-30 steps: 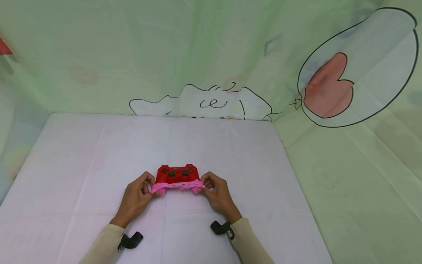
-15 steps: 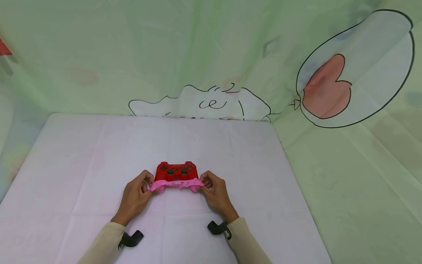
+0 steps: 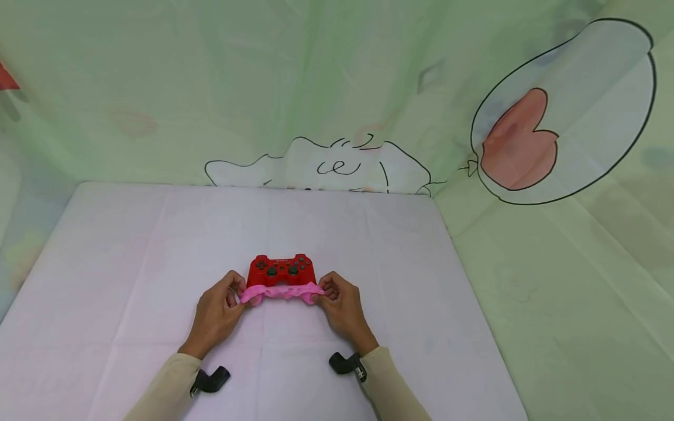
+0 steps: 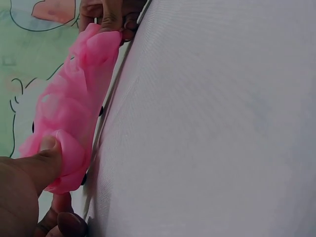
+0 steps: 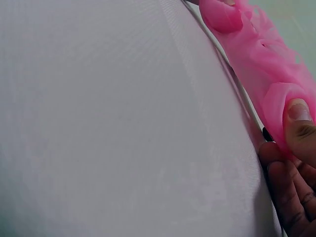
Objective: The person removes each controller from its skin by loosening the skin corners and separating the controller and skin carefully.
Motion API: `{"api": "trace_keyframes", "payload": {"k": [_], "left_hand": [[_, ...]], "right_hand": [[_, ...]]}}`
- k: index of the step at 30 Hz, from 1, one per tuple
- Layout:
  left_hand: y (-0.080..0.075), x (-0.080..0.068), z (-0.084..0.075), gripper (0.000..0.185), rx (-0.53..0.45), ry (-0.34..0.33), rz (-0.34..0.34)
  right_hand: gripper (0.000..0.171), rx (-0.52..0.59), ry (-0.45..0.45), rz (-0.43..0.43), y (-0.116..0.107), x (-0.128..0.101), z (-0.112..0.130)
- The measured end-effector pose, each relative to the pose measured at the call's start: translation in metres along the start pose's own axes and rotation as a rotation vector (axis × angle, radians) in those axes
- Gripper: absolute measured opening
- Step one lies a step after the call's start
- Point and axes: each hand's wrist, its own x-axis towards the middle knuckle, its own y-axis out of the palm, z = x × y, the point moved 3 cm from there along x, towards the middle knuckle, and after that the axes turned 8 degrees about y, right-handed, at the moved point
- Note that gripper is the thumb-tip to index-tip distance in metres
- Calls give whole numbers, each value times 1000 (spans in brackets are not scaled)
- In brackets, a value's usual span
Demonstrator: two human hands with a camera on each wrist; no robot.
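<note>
A red game controller [image 3: 281, 269] with dark buttons lies on the white tablecloth [image 3: 158, 245] in the head view. A soft pink cover [image 3: 282, 292] is stretched across its near edge and hides the controller's grips. My left hand [image 3: 218, 313] pinches the cover's left end, thumb pressing on it [image 4: 52, 148]. My right hand [image 3: 339, 307] pinches the right end, thumb on top [image 5: 296, 113]. In both wrist views the bunched pink cover [image 4: 74, 103] [image 5: 256, 54] runs between the two hands just above the cloth.
The table is covered by a creased white cloth, with its right edge [image 3: 474, 304] close to my right arm. A green curtain with cartoon drawings [image 3: 337, 88] hangs behind and to the right. Small black wrist mounts [image 3: 210, 381] [image 3: 344, 362] sit by my sleeves.
The controller has slid slightly away from me, and both hands with the pink cover have followed it. The grips on the cover's ends are unchanged.
</note>
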Motion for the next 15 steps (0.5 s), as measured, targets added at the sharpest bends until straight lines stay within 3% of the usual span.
{"api": "trace_keyframes", "payload": {"k": [9, 15], "left_hand": [[1, 0, -3, 30, 13, -12, -7], [4, -1, -8, 31, 27, -3, 36]], "right_hand": [[25, -13, 33, 5, -1, -1, 3], [24, -13, 40, 74, 1, -2, 8]]}}
